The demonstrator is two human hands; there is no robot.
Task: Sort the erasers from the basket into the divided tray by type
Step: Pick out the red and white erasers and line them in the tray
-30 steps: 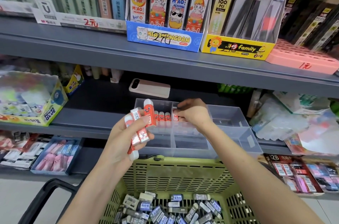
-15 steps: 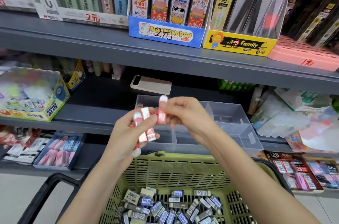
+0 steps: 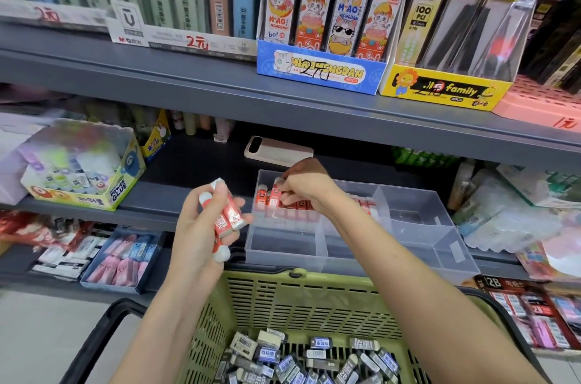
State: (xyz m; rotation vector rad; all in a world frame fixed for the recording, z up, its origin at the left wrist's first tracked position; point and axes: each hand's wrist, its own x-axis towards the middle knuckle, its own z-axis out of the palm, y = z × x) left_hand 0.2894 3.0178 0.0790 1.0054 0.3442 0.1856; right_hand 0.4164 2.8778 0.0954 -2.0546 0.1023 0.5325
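A clear divided tray stands on the middle shelf. Its back left compartment holds a row of upright red erasers. My right hand reaches into that compartment and pinches one red eraser at the row's left end. Left of the tray, my left hand grips a bundle of red-sleeved erasers, white ends sticking out above and below. Below both arms, the green basket holds several grey and blue-labelled erasers.
A phone lies on the shelf behind the tray. A glue box stands at the left, plastic packets at the right. The upper shelf overhangs the tray, carrying lead refill boxes. The basket's black handle hangs at the left.
My right hand took one red eraser from the bundle in my left hand and carried it back into the tray's back left compartment. My left hand stayed roughly in place.
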